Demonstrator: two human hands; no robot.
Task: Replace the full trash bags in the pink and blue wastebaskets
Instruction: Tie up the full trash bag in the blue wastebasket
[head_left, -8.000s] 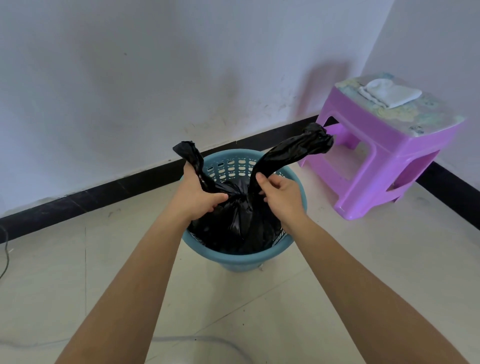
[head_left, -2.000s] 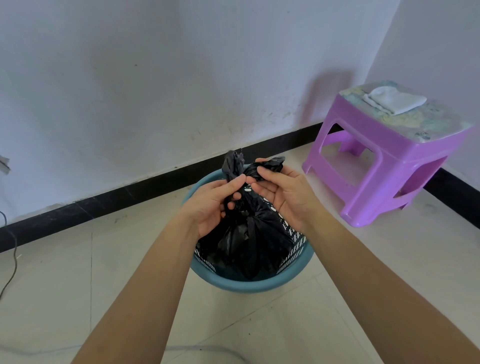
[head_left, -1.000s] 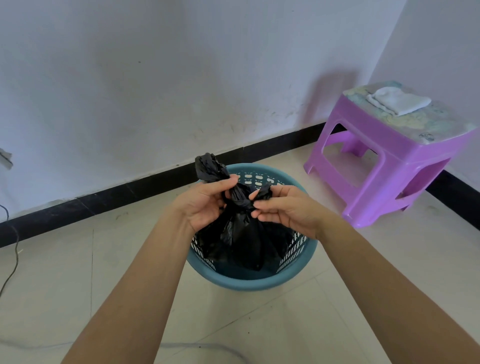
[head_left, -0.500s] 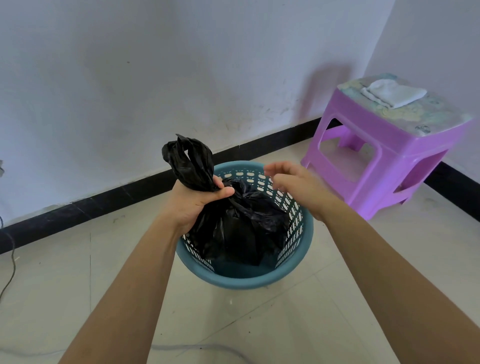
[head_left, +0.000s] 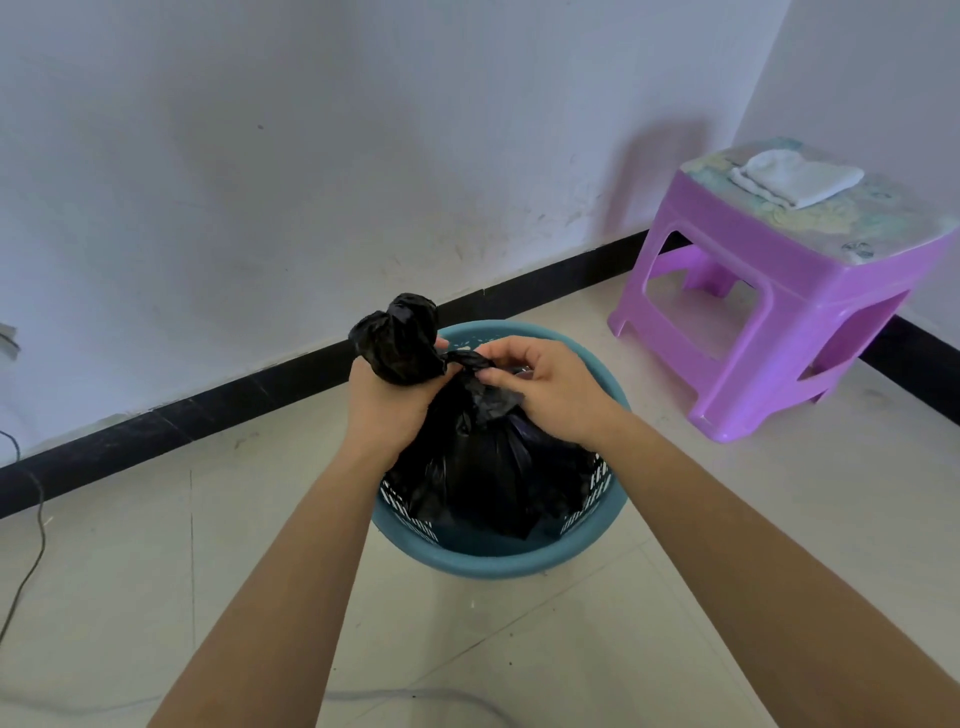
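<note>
A blue wastebasket (head_left: 483, 558) with slotted walls stands on the tiled floor near the wall. A full black trash bag (head_left: 478, 473) sits inside it, its top gathered and knotted above the rim. My left hand (head_left: 387, 402) is shut around the bag's neck, with a bunched tail of plastic sticking up above the fist. My right hand (head_left: 545, 395) pinches the other twisted tail at the knot with its fingertips. No pink wastebasket is in view.
A purple plastic stool (head_left: 769, 291) stands to the right in the room's corner, with a folded white cloth (head_left: 795, 176) on its seat. A black baseboard (head_left: 208, 415) runs along the white wall. A thin cable (head_left: 31, 545) lies on the floor at the left.
Half a second ago my right hand was open and off the bag. It has come back and now pinches the twisted tail at the knot. My left hand keeps its grip.
</note>
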